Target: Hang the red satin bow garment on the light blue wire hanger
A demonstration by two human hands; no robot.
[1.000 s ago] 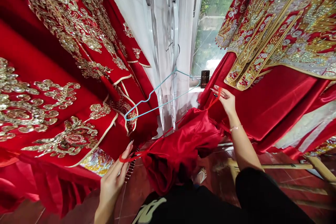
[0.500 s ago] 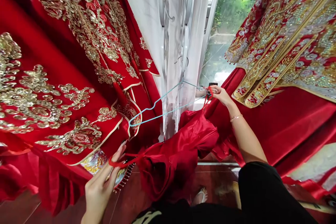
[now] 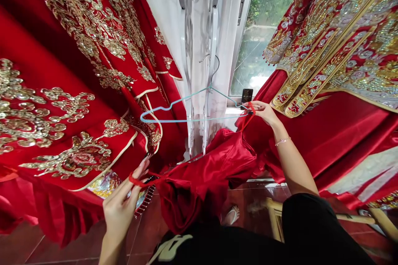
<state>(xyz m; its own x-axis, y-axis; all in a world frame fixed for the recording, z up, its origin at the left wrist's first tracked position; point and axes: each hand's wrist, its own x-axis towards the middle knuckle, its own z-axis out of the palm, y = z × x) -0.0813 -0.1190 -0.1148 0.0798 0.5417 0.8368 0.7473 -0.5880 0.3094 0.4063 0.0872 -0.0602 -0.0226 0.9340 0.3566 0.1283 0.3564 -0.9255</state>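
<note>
A red satin dress (image 3: pixel 214 159) hangs between my hands by its two thin straps. My left hand (image 3: pixel 124 198) has one strap looped over its fingers and is closed on it, low on the left. Up on the right, my right hand (image 3: pixel 259 111) pinches the end of a pale blue hanger (image 3: pixel 175 121) together with the other strap, which loops round that end. The hanger's left end is free, above and apart from my left hand. Its metal hook (image 3: pixel 214 68) points up.
Red gowns with gold beadwork (image 3: pixel 77 155) hang close on the left. A beaded red jacket (image 3: pixel 329 66) hangs on the right. A white metal rack (image 3: pixel 186 49) stands ahead, beside a window (image 3: pixel 267 20). A small dark device with lit digits (image 3: pixel 247 96) is by the sill; a wooden stool (image 3: pixel 275 219) stands below.
The hanger has tilted, its left end rising so that its bottom bar lies nearly level. My left hand keeps the strap, and my right hand still grips the other end. The view has shifted slightly.
</note>
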